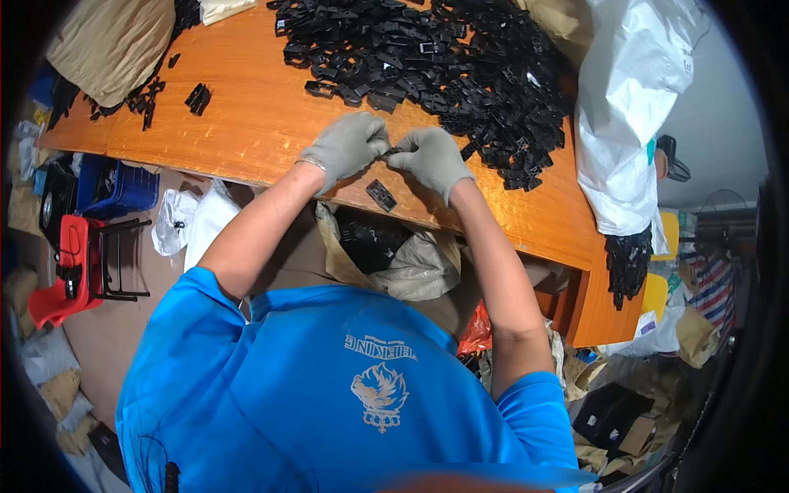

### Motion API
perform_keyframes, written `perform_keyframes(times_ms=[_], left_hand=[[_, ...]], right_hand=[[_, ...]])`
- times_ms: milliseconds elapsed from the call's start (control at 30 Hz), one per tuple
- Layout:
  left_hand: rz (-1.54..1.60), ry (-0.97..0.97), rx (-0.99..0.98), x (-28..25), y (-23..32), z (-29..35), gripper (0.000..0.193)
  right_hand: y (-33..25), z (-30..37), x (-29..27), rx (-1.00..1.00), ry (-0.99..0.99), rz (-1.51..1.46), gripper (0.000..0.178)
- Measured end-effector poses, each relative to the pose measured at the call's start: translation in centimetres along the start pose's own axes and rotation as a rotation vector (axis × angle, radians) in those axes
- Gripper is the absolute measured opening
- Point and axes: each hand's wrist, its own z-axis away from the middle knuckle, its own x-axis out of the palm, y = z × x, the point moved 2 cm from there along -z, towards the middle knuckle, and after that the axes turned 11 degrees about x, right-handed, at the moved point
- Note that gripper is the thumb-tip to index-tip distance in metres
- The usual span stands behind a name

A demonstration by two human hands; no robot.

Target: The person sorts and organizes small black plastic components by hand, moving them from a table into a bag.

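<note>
Both my hands wear grey gloves and meet over the near part of the wooden table (246,140). Between them is a small black plastic part (391,154), mostly hidden by the fingers. My left hand (352,146) pinches its left side, and my right hand (431,160) grips it from the right. Just below the hands, near the table's front edge, lies a flat rectangular black plastic piece (381,195). A large heap of similar black plastic parts (460,74) spreads over the far middle and right of the table, close to my right hand.
An open sack (431,263) holding black items sits below the table edge. White sacking (629,107) hangs at the right corner. A few black parts (197,99) and a tan sack (115,49) lie at left. A red chair (72,259) and blue crate (123,189) stand left.
</note>
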Motion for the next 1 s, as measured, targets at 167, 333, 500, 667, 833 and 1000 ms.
perform_keyframes(times_ms=[167, 333, 500, 667, 833, 1000], left_hand=[[-0.147, -0.014, 0.073, 0.3, -0.1, 1.2, 0.010], [-0.183, -0.052, 0.192, -0.6, 1.1, 2.2, 0.020], [-0.474, 0.180, 0.049, -1.8, 1.6, -1.9, 0.028], [-0.667, 0.179, 0.072, -1.8, 1.8, -4.1, 0.022], [-0.638, 0.200, 0.146, -1.2, 1.8, -3.2, 0.020], [-0.608, 0.140, 0.223, 0.7, 2.2, -2.1, 0.017]], right_hand=[[1.3, 1.9, 1.3, -0.064, 0.107, 0.041, 0.029], [6.0, 4.9, -2.0, -0.293, 0.308, 0.049, 0.025], [8.0, 2.5, -4.0, -0.112, 0.587, 0.233, 0.023], [7.8, 2.3, -3.4, -0.070, 0.583, 0.272, 0.027], [6.8, 3.8, -2.7, -0.102, 0.478, 0.343, 0.022], [7.8, 4.3, -1.8, -0.241, 0.520, 0.172, 0.027]])
